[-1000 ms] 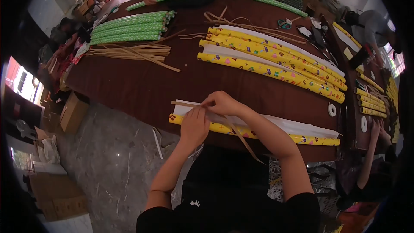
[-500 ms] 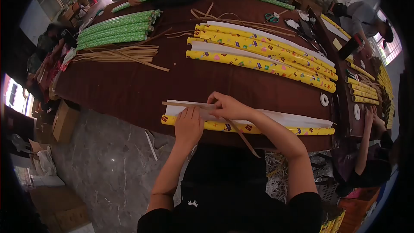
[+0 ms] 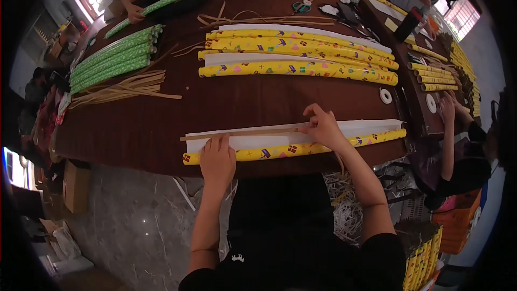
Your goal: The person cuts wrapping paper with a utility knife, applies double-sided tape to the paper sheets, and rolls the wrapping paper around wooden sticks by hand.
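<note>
Before me on the table lies a partly unrolled roll of yellow gift-wrapping paper [image 3: 291, 151], its white underside [image 3: 253, 140] turned up along the far side. A narrow brown strip [image 3: 258, 132] runs lengthwise over this white part. My left hand [image 3: 218, 157] rests on the roll and the white side near the left end, fingers stretched out flat, their tips at the strip. Farther right, my right hand [image 3: 322, 128] pinches the strip between thumb and finger. The strip's loose end hangs down past the roll beneath my right forearm.
Several yellow rolls [image 3: 301, 70] lie beyond, with a white tape roll [image 3: 385, 96] to their right. Green rolls [image 3: 116, 56] and loose brown strips [image 3: 129, 89] lie at left. Scissors [image 3: 301, 7] sit farther back. Co-workers handle a green roll [image 3: 177, 0] opposite; another person's hands [image 3: 448, 106] are at right.
My right hand has slid right along the strip, which now lies straighter over the white paper. My left hand still presses near the left end. The whole view has shifted.
</note>
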Available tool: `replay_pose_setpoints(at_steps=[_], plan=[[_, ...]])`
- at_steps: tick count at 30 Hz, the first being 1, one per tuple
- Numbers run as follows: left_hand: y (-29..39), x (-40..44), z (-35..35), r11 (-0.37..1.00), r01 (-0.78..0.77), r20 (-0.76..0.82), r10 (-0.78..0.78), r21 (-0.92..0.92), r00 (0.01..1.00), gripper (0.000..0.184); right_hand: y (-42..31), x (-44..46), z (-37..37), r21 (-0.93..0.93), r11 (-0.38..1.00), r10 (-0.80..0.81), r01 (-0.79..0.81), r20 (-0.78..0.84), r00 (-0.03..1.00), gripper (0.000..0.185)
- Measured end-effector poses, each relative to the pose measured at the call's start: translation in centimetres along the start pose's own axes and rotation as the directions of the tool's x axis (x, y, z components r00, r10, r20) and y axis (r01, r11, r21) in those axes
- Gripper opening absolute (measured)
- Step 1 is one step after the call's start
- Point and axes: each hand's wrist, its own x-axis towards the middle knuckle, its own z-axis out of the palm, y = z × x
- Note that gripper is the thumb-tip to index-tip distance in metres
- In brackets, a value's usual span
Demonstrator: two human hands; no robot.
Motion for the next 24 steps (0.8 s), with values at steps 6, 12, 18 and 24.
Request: replay_pose_setpoints(at_steps=[6, 12, 18, 24], plan=[[-0.3, -0.1, 0.1, 1.0, 0.009, 0.035, -0.01, 0.03, 0.999, 0.034, 0.4, 0.1, 1.0, -0.055, 0.997, -0.065, 0.06, -0.098, 0.993, 0.037], [-0.2, 0.0, -0.1, 1.0, 0.009, 0.056, -0.009, 0.012, 0.998, 0.033, 0.7, 0.4, 1.1, -0.014, 0.999, -0.034, 0.033, -0.063, 0.997, 0.04], [-0.3, 0.0, -0.1, 1.0, 0.012, 0.066, -0.013, 0.019, 0.998, 0.033, 1.2, 0.6, 1.8, -0.069, 0.997, -0.043, 0.036, -0.095, 0.995, 0.039], [0.1, 0.5, -1.2, 1.0, 0.021, 0.124, -0.019, -0.019, 0.992, 0.03, 1.5, 0.8, 2.3, -0.09, 0.995, -0.058, 0.046, -0.14, 0.988, 0.04]])
